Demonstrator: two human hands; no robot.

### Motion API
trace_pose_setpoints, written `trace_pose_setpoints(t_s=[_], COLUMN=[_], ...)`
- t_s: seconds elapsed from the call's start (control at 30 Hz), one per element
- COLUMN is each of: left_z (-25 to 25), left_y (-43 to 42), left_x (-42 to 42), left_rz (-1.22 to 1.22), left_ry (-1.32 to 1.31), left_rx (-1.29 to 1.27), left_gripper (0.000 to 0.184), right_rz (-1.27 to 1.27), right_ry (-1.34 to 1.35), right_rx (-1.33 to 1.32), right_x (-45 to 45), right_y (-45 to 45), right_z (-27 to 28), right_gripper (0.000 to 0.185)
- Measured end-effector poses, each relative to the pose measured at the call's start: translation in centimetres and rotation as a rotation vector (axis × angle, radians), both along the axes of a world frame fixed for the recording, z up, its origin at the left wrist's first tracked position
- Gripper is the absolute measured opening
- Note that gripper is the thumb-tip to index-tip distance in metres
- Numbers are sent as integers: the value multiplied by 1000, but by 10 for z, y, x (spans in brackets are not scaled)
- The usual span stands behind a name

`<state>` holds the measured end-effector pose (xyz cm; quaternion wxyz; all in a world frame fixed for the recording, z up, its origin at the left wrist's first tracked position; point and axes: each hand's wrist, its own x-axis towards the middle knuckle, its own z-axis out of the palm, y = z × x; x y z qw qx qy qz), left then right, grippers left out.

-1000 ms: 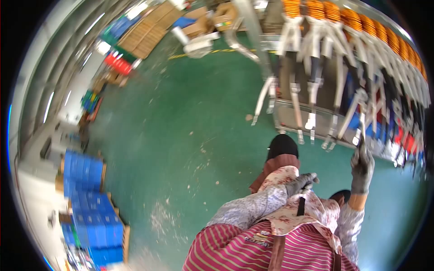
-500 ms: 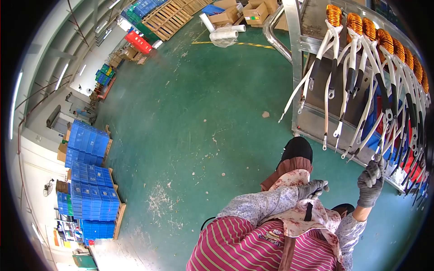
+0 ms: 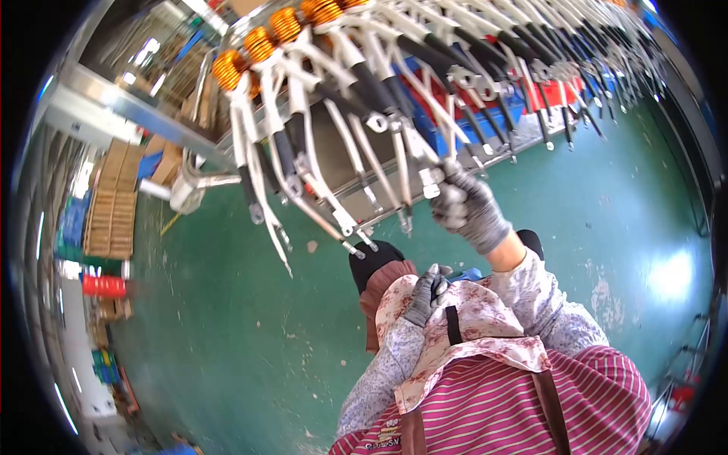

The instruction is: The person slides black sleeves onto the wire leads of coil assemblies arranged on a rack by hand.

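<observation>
My right hand (image 3: pixel 474 212), in a grey glove, is closed around the lower end of a white cable (image 3: pixel 422 150) near its metal lug. That cable hangs among many white leads with black sleeves (image 3: pixel 371 83), which come from orange copper coils (image 3: pixel 285 25) along the rack's upper edge. Close to the apron, my left hand (image 3: pixel 427 294), also gloved, is held low with its fingers curled together. Whatever it may hold is hidden. Just beyond its fingertips a small blue shape (image 3: pixel 466 274) shows, too unclear to name.
The metal rack (image 3: pixel 144 106) spans the top of the view, with blue and red bins (image 3: pixel 432 114) behind the cables. A wooden pallet (image 3: pixel 112 220) and a red crate (image 3: pixel 104 286) lie at the far left. Green floor (image 3: pixel 250 341) stretches around my feet.
My view has turned to the right and come closer to the rack, so the coils and cables now fill the top. My right hand remains at the cable ends; my left stays by the apron.
</observation>
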<state>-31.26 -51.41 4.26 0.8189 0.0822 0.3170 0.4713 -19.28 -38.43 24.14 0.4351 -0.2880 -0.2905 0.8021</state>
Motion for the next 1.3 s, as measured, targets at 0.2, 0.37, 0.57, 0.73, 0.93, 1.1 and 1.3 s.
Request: trace_pose_setpoints(t_s=[0.2,0.37,0.57,0.73,0.93,1.1,1.3], left_z=[2,-8,-3,-4,-3,19,55], left_y=[-1,3,2,0,4,0,7], left_x=[-2,-4,-3,-5,-4,0,4], left_rz=[-2,-46,-51,-30,-72,-17,13], left_ry=[0,-41,-31,-45,-31,10,-29], left_rx=[-32,-9,4,-22,-39,-35,93], left_gripper=[37,37,37,36,36,38,48], right_rz=[-620,-255,339,252,250,145,47], right_ry=[-969,-222,738,595,590,420,353], right_rx=[719,398,-206,-183,-227,-194,-124], right_x=[-3,-4,-2,11,6,7,6], right_y=[-28,-5,14,-1,3,-4,-6], right_z=[-10,-19,-8,-25,-22,-24,-32], right_gripper=[24,25,28,32,30,34,36])
